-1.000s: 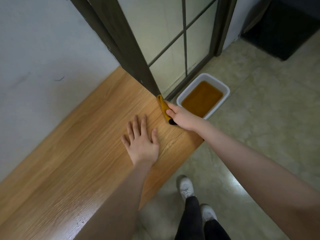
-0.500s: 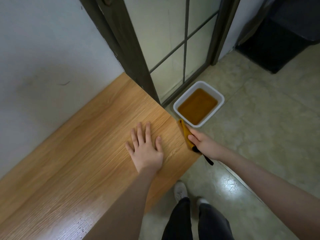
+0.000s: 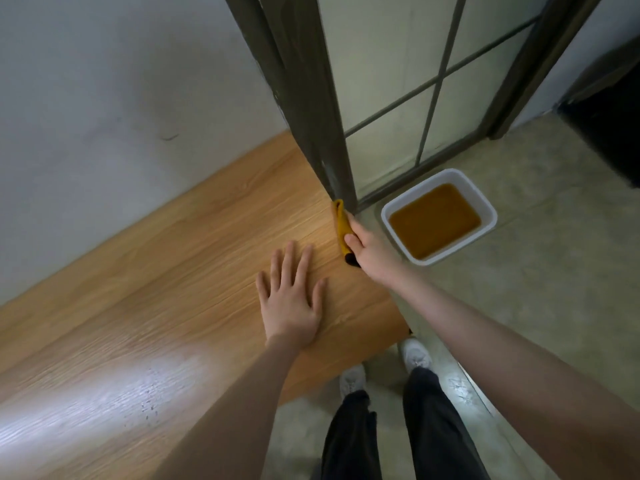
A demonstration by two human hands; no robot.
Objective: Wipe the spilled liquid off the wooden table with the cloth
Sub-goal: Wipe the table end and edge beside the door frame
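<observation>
Gripping the yellow cloth (image 3: 341,226) at the wooden table's (image 3: 166,271) far right edge, right hand (image 3: 369,252) is curled round it while left hand (image 3: 292,299) lies flat, fingers spread, just beside.

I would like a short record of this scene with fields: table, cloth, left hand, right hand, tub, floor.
table: wooden table, against the wall
cloth: yellow cloth at the table's right edge, beside the door frame
left hand: left hand flat on the table, fingers spread
right hand: right hand grips the cloth
tub: white tub on the floor, holding brown liquid
floor: tiled floor; two white shoes below the table edge
</observation>
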